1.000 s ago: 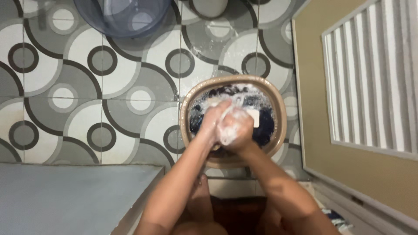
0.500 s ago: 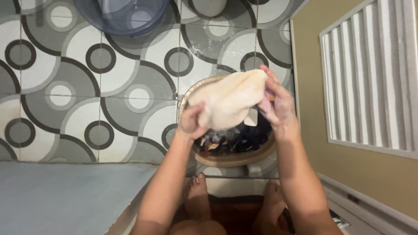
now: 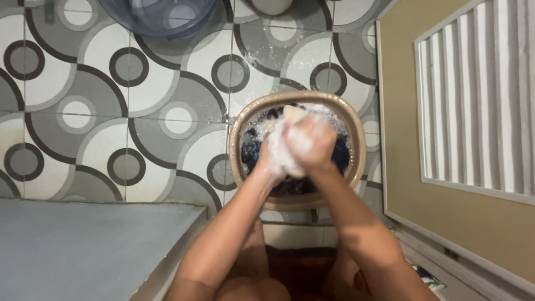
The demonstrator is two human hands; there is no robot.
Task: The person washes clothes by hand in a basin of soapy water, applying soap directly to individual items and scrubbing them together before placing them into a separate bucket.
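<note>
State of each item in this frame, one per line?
Cloth: pale, bunched, soapy, clutched in both hands.
Left hand: shut on cloth.
Right hand: shut on cloth, sudsy.
Basin: upright, holding suds and dark laundry.
Blue tub: upright, contents unclear.

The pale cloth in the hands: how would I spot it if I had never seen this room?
Start at the floor of grey and white circle-patterned tiles and find the round tan plastic basin by the wall. Above it, both hands, left and right, squeeze a bunched cream cloth. It is pale and sudsy, while the laundry below is dark.
</note>
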